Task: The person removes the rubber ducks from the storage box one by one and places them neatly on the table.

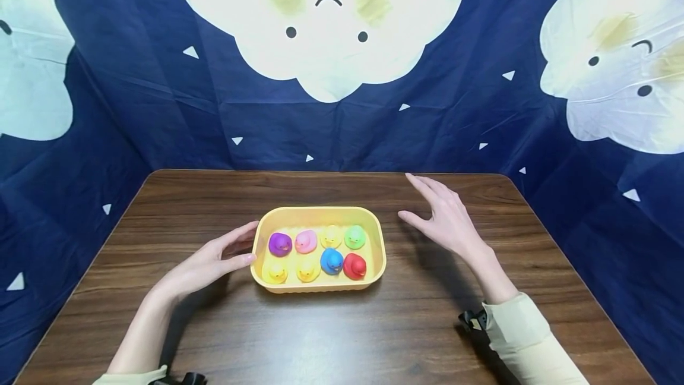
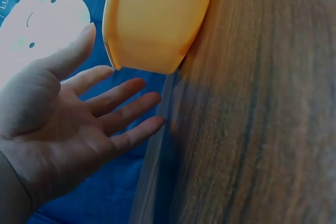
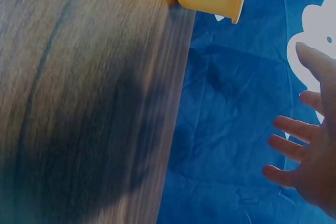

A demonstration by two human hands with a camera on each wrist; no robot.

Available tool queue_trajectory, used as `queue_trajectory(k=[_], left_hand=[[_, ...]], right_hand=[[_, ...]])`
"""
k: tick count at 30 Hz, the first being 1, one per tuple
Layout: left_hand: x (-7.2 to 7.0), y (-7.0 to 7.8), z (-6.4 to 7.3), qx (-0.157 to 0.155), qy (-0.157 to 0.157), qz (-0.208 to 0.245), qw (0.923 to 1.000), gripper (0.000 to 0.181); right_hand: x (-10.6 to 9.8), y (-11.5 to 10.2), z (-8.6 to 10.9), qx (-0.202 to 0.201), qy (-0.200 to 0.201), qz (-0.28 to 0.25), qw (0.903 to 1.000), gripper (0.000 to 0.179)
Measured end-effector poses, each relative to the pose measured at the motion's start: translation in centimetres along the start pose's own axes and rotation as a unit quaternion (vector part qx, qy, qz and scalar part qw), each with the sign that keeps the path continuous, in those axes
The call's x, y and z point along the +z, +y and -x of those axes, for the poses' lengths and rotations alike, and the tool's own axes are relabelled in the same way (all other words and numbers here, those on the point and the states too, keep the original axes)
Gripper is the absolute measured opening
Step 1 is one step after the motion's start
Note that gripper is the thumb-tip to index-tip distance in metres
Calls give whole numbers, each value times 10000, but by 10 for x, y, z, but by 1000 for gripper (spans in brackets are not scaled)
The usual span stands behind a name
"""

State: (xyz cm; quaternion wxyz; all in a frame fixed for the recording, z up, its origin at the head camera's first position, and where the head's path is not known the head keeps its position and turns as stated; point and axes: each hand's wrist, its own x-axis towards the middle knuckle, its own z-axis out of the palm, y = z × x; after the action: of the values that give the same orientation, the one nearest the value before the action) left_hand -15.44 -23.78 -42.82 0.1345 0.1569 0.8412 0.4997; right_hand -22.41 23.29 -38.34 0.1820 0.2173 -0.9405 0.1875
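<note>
Tray (image 1: 320, 287) holds ducks (image 1: 331, 262); left fingers (image 2: 119, 94) beside it.

The head view looks from above, forward and down at the counter (image 1: 427, 325). Both wrist views look from lower and nearer, their pictures turned sideways; all three share the yellow tray (image 1: 320, 288) and blue cloth (image 1: 342, 135).

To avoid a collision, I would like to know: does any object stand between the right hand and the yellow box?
Nothing visible does; between the right hand and the yellow box, only wooden tabletop shows.
</note>
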Motion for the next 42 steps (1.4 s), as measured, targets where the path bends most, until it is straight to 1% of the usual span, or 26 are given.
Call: queue_trajectory(k=[5,12,20,25,36,42], left_hand=[[0,-6,-3,1,13,-21,10000,67],[-2,-9,-5,167,-71,146,9997,68],[-4,-8,-4,-162,-205,164,9995,71],[-4,-6,-6,-287,-310,240,9988,73],[-6,-6,-9,-444,-388,317,9978,75],[-6,-8,-9,-399,-357,293,9981,74]], right_hand=[[2,-2,1,20,-108,-5,9999,81],[4,-5,1,15,-184,-11,9998,81],[6,-7,1,-27,-247,-5,9997,81],[6,-11,0,-77,-274,-53,9996,81],[8,-23,-6,-246,-340,-61,9991,79],[10,-31,-10,-451,-355,-60,9983,78]])
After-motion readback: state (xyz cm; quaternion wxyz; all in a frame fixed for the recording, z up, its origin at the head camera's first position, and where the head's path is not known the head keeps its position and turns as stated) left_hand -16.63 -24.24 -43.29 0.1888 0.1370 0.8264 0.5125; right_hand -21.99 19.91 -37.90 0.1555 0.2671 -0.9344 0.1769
